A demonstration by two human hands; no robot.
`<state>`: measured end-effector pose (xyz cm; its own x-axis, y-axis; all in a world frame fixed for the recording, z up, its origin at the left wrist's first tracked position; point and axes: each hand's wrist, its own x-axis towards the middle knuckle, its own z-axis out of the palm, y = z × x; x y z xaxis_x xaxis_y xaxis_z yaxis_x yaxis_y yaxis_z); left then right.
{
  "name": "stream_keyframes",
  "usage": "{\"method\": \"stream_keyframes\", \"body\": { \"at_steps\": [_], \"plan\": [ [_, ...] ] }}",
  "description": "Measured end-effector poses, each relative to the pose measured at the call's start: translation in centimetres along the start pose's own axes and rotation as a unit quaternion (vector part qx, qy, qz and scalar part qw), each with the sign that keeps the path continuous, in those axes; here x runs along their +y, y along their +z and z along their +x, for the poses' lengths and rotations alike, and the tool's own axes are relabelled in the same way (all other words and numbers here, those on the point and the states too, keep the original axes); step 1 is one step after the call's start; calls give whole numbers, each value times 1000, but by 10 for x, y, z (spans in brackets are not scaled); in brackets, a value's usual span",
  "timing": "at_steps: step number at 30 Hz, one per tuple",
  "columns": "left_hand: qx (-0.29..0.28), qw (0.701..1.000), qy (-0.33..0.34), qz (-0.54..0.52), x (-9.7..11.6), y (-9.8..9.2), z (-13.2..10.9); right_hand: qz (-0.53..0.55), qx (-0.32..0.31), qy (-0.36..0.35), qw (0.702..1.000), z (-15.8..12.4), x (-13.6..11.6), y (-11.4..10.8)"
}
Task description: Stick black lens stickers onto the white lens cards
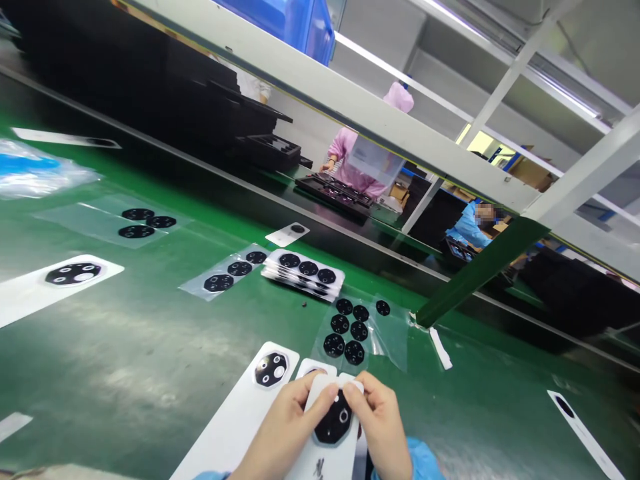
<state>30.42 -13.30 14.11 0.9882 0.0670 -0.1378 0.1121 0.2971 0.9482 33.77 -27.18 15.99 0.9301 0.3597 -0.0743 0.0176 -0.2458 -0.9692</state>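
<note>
In the head view, a person holds a white panel (335,460) over the near edge of a green table (150,373). The left hand (287,420) is curled around the left side of the panel, gripping it. The right hand (383,420) grips the right side the same way. Both thumbs lie on the front, at the top of a big black patch (333,427) with many sides. Some dark marks show on the white below the patch.

Just to the left lies a long white panel (235,427) with a black patch of its own. A bit of one more white panel (316,365) peeks out behind the hands. Past them, a clear sheet (387,333) has seven black patches on it. Near that sits a pile of white cards (303,273), with three black patches on the top one. Beside the pile, a clear strip (197,287) bears three more patches. A green post (480,273) stands to the right. Farther off are a person in pink (345,150) and a person in blue (466,227).
</note>
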Motion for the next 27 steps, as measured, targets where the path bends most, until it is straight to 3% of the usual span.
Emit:
{"method": "stream_keyframes", "body": {
  "at_steps": [5,7,10,13,17,19,22,27],
  "plan": [
    [119,992,8,-34,7,-9,2,77,-114,45,989,-17,20,5],
    [128,991,8,-28,13,-14,4,63,-92,49,993,-22,22,3],
    [85,994,39,53,19,-25,8,48,20,37,998,-10,11,-18],
    [41,970,79,226,19,-41,11,30,142,25,989,33,-5,-60],
    [-23,887,165,431,9,-59,16,14,283,51,958,122,-5,-115],
    [-55,847,189,494,6,-60,19,9,315,72,946,163,2,-131],
    [-83,812,165,554,9,-55,25,-4,339,101,935,206,13,-145],
    [-132,786,110,594,23,-48,36,-58,349,125,927,227,26,-158]
  ]
}}
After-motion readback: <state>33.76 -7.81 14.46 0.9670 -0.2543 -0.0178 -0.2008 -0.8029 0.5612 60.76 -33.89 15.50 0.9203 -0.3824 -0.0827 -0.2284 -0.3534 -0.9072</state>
